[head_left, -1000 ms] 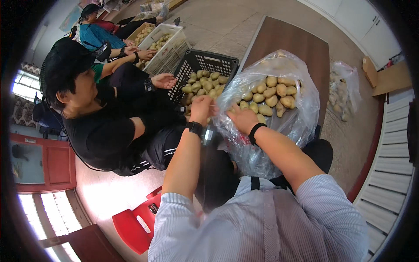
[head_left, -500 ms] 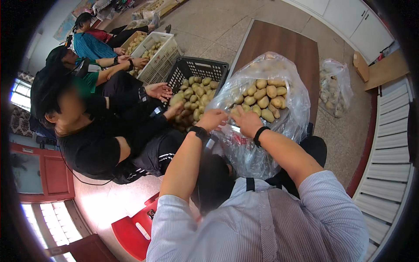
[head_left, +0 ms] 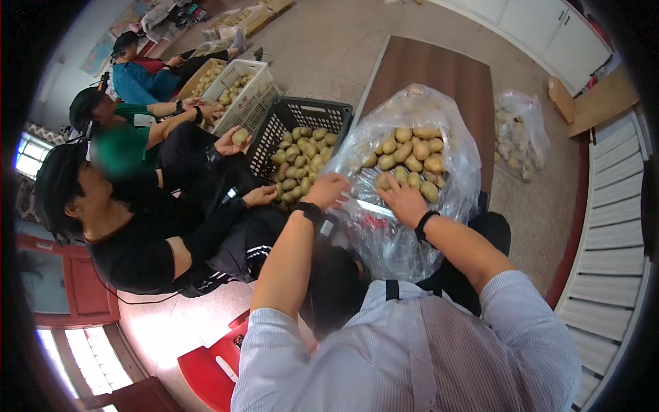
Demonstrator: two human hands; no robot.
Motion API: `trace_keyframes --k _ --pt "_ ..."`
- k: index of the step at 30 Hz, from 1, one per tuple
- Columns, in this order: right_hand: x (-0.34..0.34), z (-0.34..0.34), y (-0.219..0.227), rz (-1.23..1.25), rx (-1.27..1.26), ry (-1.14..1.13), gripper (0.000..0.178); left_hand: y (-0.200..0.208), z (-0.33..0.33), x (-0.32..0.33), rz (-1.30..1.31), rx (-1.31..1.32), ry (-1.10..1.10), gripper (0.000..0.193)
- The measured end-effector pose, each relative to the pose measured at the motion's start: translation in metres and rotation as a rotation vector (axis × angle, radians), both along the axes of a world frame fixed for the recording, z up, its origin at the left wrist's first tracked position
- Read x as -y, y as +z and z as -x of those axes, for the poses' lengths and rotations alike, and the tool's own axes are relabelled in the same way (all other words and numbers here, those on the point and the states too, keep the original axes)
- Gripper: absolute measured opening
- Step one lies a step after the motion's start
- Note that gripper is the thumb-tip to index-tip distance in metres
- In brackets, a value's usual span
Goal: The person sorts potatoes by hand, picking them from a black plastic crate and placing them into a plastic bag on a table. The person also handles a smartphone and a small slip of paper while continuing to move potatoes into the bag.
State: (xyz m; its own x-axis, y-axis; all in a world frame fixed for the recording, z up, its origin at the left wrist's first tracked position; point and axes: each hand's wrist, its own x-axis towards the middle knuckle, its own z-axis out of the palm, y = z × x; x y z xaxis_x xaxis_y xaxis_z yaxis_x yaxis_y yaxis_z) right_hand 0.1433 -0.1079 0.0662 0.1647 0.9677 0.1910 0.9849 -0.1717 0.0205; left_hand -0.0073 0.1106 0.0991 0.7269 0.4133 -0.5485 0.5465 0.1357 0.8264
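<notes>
A big clear plastic bag (head_left: 458,147) lies wide at the mouth on the brown table, with a heap of yellow-brown, egg-shaped potatoes (head_left: 413,163) inside. My right hand (head_left: 405,203) rests at the near side of the heap, its fingers spread and the tips touching the nearest potatoes. By the bag's left edge is my left hand (head_left: 328,191), fingers apart and slightly bent, with nothing seen in it. Crumpled plastic lies under and between both hands. To the left, a black crate (head_left: 329,108) holds more potatoes (head_left: 302,159).
Beside the black crate sits a co-worker (head_left: 137,233) in black, one hand holding a potato (head_left: 241,136). Two more people sit beyond, near a white crate (head_left: 264,89). The table (head_left: 439,65) stretches away ahead. Another filled bag (head_left: 522,137) stands on the floor at right.
My hands have moved apart: the right shifted right onto the potatoes, the left slightly left. The co-worker in black has leaned back and now holds up a potato.
</notes>
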Motion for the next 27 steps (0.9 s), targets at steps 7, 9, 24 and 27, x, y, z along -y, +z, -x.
trace_keyframes --k 7,9,24,27 --pt "0.024 0.007 -0.017 -0.036 -0.055 -0.003 0.021 -0.005 -0.003 0.02 -0.104 0.065 -0.051 0.028" --pt "0.021 0.013 -0.014 -0.02 -0.05 -0.008 0.017 -0.005 0.001 0.022 -0.119 0.045 -0.031 0.027" --pt "-0.028 0.018 0.037 -0.266 -0.732 -0.157 0.044 0.031 -0.004 0.027 -0.053 0.078 0.045 0.036" --pt "-0.044 0.039 0.066 -0.289 -0.906 -0.172 0.045 0.034 -0.006 0.037 0.163 0.201 0.092 0.042"
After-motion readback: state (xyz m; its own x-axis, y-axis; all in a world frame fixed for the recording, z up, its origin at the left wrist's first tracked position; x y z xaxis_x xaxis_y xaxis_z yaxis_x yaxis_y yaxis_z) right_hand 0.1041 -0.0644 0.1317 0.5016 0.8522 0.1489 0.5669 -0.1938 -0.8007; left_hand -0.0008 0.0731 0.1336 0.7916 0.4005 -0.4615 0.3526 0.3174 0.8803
